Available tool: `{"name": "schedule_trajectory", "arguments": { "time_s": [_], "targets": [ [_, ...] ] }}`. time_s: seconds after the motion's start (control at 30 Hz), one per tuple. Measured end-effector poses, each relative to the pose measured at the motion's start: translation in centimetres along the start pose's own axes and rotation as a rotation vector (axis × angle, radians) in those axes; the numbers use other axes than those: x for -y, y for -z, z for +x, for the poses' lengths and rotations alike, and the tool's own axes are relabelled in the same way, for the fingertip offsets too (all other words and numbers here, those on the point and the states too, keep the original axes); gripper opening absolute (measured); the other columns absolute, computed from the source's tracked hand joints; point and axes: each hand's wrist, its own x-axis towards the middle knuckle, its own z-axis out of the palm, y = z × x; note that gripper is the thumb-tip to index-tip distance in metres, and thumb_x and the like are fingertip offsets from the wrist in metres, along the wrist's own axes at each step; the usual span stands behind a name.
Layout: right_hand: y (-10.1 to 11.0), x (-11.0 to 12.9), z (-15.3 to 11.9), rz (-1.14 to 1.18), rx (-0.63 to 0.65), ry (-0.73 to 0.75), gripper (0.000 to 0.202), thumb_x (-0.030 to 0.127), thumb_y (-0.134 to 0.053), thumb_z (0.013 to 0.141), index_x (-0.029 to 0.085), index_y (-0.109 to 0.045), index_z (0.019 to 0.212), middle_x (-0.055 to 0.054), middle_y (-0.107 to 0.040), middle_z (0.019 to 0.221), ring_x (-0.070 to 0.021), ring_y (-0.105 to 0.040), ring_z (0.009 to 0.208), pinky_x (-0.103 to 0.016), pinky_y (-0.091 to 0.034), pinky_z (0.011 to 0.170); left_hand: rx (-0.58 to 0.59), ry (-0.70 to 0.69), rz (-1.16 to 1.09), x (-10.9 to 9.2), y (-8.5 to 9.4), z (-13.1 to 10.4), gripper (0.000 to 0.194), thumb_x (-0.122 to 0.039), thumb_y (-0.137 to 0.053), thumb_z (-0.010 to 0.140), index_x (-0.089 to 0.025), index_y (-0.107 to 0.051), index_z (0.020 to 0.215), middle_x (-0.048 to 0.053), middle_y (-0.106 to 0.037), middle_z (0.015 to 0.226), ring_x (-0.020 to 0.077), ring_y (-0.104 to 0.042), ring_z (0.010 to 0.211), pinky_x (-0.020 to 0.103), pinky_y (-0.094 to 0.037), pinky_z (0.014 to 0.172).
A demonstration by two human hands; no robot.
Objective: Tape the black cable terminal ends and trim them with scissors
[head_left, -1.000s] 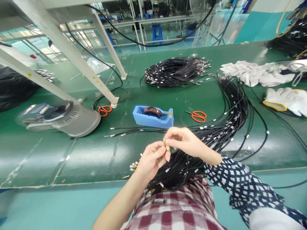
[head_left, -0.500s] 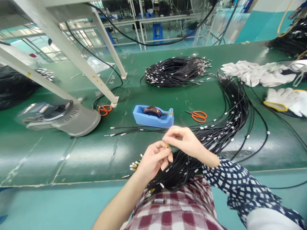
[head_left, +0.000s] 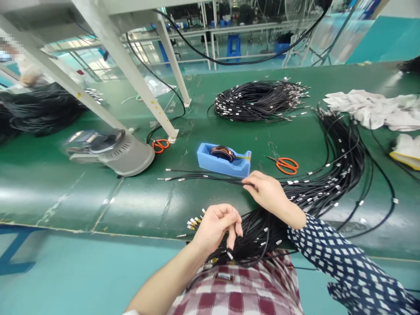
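Green covers the long table [head_left: 138, 210], where a black cable bundle [head_left: 348, 162] curves round to the near edge. Beyond lies a cable coil [head_left: 259, 103]; loose cables [head_left: 216, 177] stretch leftward. Right hand [head_left: 271, 192]: thumb and fingertips close together, touching those loose cables — gripped or not, I can't tell. Left hand [head_left: 216, 227]: fingers curled above the bundle — contents hidden. Just beyond the loose cables sits a blue tape dispenser [head_left: 223, 166], near orange-handled scissors [head_left: 279, 162].
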Motion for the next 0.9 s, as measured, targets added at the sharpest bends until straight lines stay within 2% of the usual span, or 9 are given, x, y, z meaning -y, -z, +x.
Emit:
{"name": "schedule_trajectory", "arguments": {
  "time_s": [0.1, 0.2, 0.27, 0.33, 0.4, 0.5, 0.7, 0.8, 0.9],
  "targets": [
    [-1.8, -0.9, -0.1, -0.11, 0.006, 0.0, 0.024, 0.017, -0.054, 0.093, 0.015, -0.069, 0.112, -0.014, -0.068, 0.11, -0.0241, -0.065, 0.091, -0.034, -0.047, 0.075, -0.207, -0.128, 0.253, 0.1, 1.0, -1.0, 0.034, -0.044, -0.062, 0.088, -0.015, -0.058, 0.072, 0.004, -0.067, 0.062, 0.0094, -0.052, 0.037, 0.02, -0.033, 0.039],
    [-2.8, -1.5, -0.2, -0.172, 0.009, 0.006, 0.023, 0.016, -0.052, 0.093, 0.014, -0.068, 0.111, -0.015, -0.068, 0.105, -0.0247, -0.064, 0.088, -0.033, -0.044, 0.069, -0.441, -0.342, 0.729, 0.0, 2.4, -1.5, 0.028, -0.037, -0.054, 0.093, -0.017, -0.06, 0.074, 0.006, -0.066, 0.075, 0.0161, -0.059, 0.065, 0.029, -0.046, 0.064],
    [-3.0, -1.8, -0.2, -0.182, 0.006, 0.008, 0.019, 0.018, -0.051, 0.095, 0.015, -0.07, 0.099, -0.012, -0.068, 0.097, -0.0235, -0.064, 0.084, -0.032, -0.042, 0.065, -0.552, -0.439, 1.079, 0.1, 3.3, -1.6, 0.022, -0.033, -0.057, 0.091, -0.018, -0.062, 0.075, 0.008, -0.065, 0.086, 0.0225, -0.057, 0.085, 0.037, -0.044, 0.08],
    [-2.8, -2.1, -0.1, -0.169, -0.006, 0.009, 0.019, 0.021, -0.051, 0.096, 0.017, -0.068, 0.091, -0.009, -0.067, 0.095, -0.0212, -0.063, 0.081, -0.03, -0.041, 0.064, -0.627, -0.416, 1.329, 0.2, 4.0, -1.6, 0.012, -0.03, -0.064, 0.085, -0.019, -0.064, 0.08, 0.009, -0.064, 0.094, 0.0278, -0.054, 0.094, 0.043, -0.042, 0.085],
    [-2.2, -2.2, -0.1, -0.136, -0.028, 0.005, 0.016, 0.022, -0.052, 0.096, 0.019, -0.066, 0.09, -0.006, -0.067, 0.094, -0.0185, -0.062, 0.079, -0.028, -0.042, 0.065, -0.67, -0.351, 1.429, 0.2, 4.5, -1.5, 0.012, -0.027, -0.068, 0.08, -0.019, -0.066, 0.09, 0.01, -0.064, 0.101, 0.0308, -0.052, 0.099, 0.045, -0.041, 0.085],
    [-0.6, -2.3, -0.6, -0.071, -0.062, 0.002, 0.01, 0.025, -0.054, 0.095, 0.02, -0.062, 0.092, -0.002, -0.066, 0.09, -0.0144, -0.06, 0.074, -0.026, -0.045, 0.067, -0.612, -0.377, 1.277, -0.2, 4.9, -1.1, 0.017, -0.026, -0.066, 0.082, -0.02, -0.068, 0.098, 0.009, -0.066, 0.1, 0.0289, -0.054, 0.1, 0.044, -0.042, 0.087],
    [2.3, -2.4, -4.1, 0.117, -0.009, 0.074, 0.01, 0.026, -0.051, 0.096, 0.021, -0.058, 0.092, -0.002, -0.063, 0.088, -0.0124, -0.054, 0.066, -0.026, -0.044, 0.064, -0.384, -0.412, 0.23, -3.3, 3.9, 0.4, 0.04, -0.037, -0.059, 0.092, -0.019, -0.054, 0.127, 0.014, -0.067, 0.122, 0.0145, -0.064, 0.074, 0.028, -0.047, 0.062],
    [3.1, -2.5, -5.8, 0.101, 0.179, 0.149, 0.011, 0.025, -0.05, 0.096, 0.022, -0.06, 0.09, -0.002, -0.063, 0.085, -0.0147, -0.056, 0.071, -0.028, -0.043, 0.066, -0.28, -0.492, 0.013, -4.6, 2.1, 0.5, 0.024, -0.035, -0.059, 0.093, -0.015, -0.062, 0.106, 0.012, -0.073, 0.101, 0.0131, -0.067, 0.065, 0.024, -0.049, 0.057],
    [4.1, -1.9, -6.5, 0.165, 0.364, 0.17, 0.009, 0.027, -0.055, 0.093, 0.023, -0.063, 0.09, -0.001, -0.064, 0.083, -0.0145, -0.058, 0.071, -0.027, -0.043, 0.066, -0.114, -0.336, -0.003, -4.4, 0.1, 0.1, 0.024, -0.034, -0.06, 0.093, -0.012, -0.062, 0.084, 0.008, -0.073, 0.075, 0.0136, -0.067, 0.051, 0.021, -0.049, 0.046]
  ]
}}
